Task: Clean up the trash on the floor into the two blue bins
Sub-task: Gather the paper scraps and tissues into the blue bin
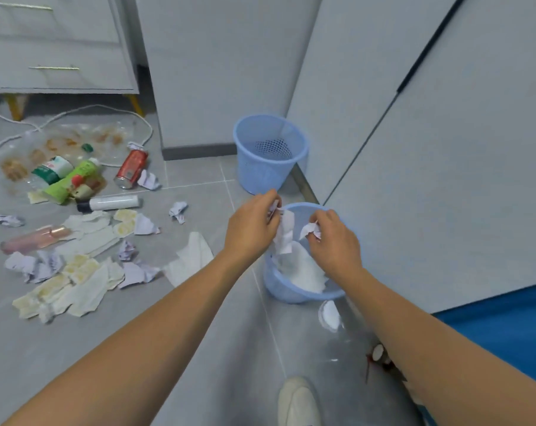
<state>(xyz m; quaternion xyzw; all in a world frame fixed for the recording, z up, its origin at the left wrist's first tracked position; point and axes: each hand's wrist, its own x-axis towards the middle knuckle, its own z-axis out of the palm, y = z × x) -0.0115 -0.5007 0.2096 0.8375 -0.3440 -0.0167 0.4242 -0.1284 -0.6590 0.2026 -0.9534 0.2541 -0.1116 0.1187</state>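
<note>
Most of the job lies ahead of you; the floor (199, 302) at your left carries the big heap of torn paper (76, 272), then a green bottle (73, 179), a pink bottle (36, 239), a white tube (113, 202) and a red can (131, 169); the far blue bin (269, 155) looks empty, while the near blue bin (291, 290) beneath your hands already holds white paper; your left hand (251, 229) pinches a hanging paper strip (285, 235) over that bin's mouth; your right hand (334, 241) curls round a small crumpled scrap (310, 230) above it; neither piece is released yet.
</note>
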